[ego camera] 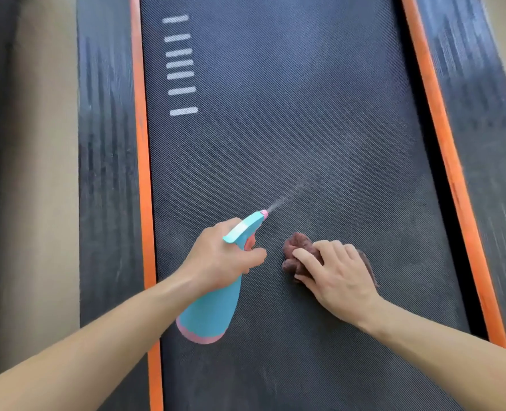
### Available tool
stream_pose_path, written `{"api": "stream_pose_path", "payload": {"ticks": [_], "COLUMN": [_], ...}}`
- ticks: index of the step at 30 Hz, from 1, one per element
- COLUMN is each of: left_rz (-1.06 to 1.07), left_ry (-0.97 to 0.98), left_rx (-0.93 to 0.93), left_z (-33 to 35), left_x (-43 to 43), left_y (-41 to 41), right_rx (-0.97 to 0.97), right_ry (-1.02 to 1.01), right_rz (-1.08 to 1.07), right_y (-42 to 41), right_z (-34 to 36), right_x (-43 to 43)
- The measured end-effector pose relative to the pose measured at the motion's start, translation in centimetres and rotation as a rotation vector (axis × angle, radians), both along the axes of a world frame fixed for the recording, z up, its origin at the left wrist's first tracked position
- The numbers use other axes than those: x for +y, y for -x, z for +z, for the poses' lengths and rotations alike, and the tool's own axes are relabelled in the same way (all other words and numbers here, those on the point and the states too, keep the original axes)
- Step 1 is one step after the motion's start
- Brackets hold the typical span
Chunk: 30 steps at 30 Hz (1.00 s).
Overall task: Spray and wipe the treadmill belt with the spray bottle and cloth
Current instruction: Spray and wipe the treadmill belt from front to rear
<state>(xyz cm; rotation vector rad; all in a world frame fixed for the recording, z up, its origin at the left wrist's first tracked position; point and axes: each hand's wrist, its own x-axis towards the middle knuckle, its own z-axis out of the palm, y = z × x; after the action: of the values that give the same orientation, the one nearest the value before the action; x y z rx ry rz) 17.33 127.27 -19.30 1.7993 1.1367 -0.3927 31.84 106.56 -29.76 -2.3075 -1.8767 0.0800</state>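
The dark textured treadmill belt (275, 114) fills the middle of the view. My left hand (220, 256) grips a teal spray bottle (213, 310) with a pink base and pink nozzle, fingers curled on the trigger. A thin mist leaves the nozzle toward the upper right and lands on the belt. Just right of the bottle, my right hand (334, 271) rests on a crumpled brown cloth (297, 247) that lies on the belt; its fingers curl over the cloth, which is partly hidden under the palm.
Orange strips (143, 161) run along both edges of the belt, with black side rails (106, 161) outside them. Several white stripes (180, 66) mark the belt at the upper left. Beige floor (38, 173) lies to the left.
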Motion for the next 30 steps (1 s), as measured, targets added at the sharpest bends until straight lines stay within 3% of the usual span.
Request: {"api": "stream_pose_path", "payload": {"ticks": [8,12,18,27,30], "left_rz": [0.147,0.111,0.149,0.320,0.345], "left_ry": [0.002,0.020,-0.002,0.095,0.105], "left_rx": [-0.026,-0.042,-0.071,-0.196,-0.218], "left_z": [0.2,0.1,1.0,1.5,0.5], "left_x": [0.8,1.3,3.1,5.0,5.3], "left_y": [2.9,3.2,1.7,-1.7,-1.7], "right_rx": [0.026,0.036,0.059,0.030,-0.025], "right_ry": [-0.007,-0.033,-0.116,0.126,0.086], "right_rz": [0.044,0.038,-0.193,-0.402,-0.292], "right_y": [1.2,1.1,-6.9,-12.2,-8.2], "right_z": [0.2,0.6,3.3,2.3,1.1], "right_x": [1.3,2.8,9.3,17.8,15.1]}}
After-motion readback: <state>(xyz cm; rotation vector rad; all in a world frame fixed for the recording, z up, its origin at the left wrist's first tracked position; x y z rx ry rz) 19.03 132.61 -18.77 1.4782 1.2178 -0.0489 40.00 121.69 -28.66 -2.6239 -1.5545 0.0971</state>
